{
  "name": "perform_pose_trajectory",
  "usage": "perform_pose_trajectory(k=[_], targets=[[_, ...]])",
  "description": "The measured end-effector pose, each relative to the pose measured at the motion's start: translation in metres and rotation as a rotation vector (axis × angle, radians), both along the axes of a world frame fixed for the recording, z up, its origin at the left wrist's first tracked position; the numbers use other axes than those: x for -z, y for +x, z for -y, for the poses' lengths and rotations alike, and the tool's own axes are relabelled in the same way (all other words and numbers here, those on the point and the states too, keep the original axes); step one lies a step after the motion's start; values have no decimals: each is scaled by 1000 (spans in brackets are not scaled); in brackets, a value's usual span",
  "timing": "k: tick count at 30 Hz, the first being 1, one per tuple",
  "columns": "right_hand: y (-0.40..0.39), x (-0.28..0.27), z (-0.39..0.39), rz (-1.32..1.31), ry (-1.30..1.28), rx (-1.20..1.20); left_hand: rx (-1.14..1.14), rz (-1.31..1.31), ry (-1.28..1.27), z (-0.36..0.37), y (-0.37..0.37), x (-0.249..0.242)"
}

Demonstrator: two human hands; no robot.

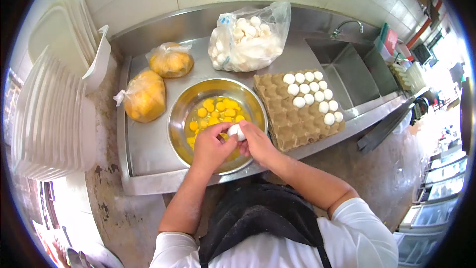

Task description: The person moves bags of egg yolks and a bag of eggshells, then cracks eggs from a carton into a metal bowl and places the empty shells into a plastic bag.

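Both my hands meet on a white egg (236, 132) over a round metal bowl (180, 100). My left hand (214, 145) grips it from the left, fingers closed around its side. From the right, my right hand (255, 144) holds the same egg with bent fingers. Below them, several yellow egg yolks (214, 114) lie in clear egg white at the bottom of the bowl. Just right of the bowl, a cardboard egg tray (290, 124) carries white eggs (308, 89) in its far and right-hand cups; the cups nearer the bowl are bare.
Behind the bowl stands a clear plastic bag of eggshells (246, 42). Two bags of yellow food (145, 97) sit at the left of the steel counter (144, 155). A sink (339, 72) with a faucet (348, 26) is at the right. White plastic trays (54, 119) are stacked far left.
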State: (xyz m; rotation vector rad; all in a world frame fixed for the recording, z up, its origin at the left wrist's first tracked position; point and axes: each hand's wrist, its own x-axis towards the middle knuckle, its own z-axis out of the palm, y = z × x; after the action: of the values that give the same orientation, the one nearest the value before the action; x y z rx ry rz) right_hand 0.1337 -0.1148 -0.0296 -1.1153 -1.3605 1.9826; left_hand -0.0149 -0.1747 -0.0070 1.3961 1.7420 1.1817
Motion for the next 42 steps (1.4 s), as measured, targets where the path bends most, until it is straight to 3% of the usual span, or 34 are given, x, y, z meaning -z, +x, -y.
perform_pose_trajectory(k=[5,12,14,15,17,18,19,20,21,23,24,25,27,31,34,36,38,42], targets=[[-8,-4,-12,60,-48,-79,-41,181,-98,-3,-11,5],[-8,-10,-36,124,58,-294,-61,133,-74,2,-36,6],[-3,-4,-47,363,962,-249,-98,-29,-64,3,-42,1],[-3,-6,-50,361,965,-259,-108,-25,-63,5,-44,-2],[-2,-9,-55,153,725,-61,-232,0,-53,8,-46,-10],[-1,-12,-57,154,727,-66,-266,120,-37,9,-43,-17],[1,-15,-58,122,473,-35,-269,123,-36,9,-40,-12],[1,-16,-59,89,220,-4,-271,277,50,8,-36,-2],[2,-14,-59,91,222,-5,-272,431,136,8,-31,5],[7,-9,-55,-143,-321,-162,-231,394,139,6,-16,12],[5,-13,-50,-227,-501,-213,-188,148,197,3,-8,14],[5,-13,-48,-223,-483,-207,-145,-97,259,-1,0,17],[5,-13,-48,-334,-650,-286,-115,-206,315,-5,7,21],[13,-18,-83,-348,-610,-222,-196,8,280,-6,18,0],[2,-61,-143,-502,-357,62,-232,67,244,1,13,9],[-5,-95,-194,-494,-131,26,-224,202,191,2,15,24],[-18,-130,-220,-266,-126,320,-200,339,119,2,22,27],[29,-123,-244,-270,32,228,-129,266,55,-1,31,13]])
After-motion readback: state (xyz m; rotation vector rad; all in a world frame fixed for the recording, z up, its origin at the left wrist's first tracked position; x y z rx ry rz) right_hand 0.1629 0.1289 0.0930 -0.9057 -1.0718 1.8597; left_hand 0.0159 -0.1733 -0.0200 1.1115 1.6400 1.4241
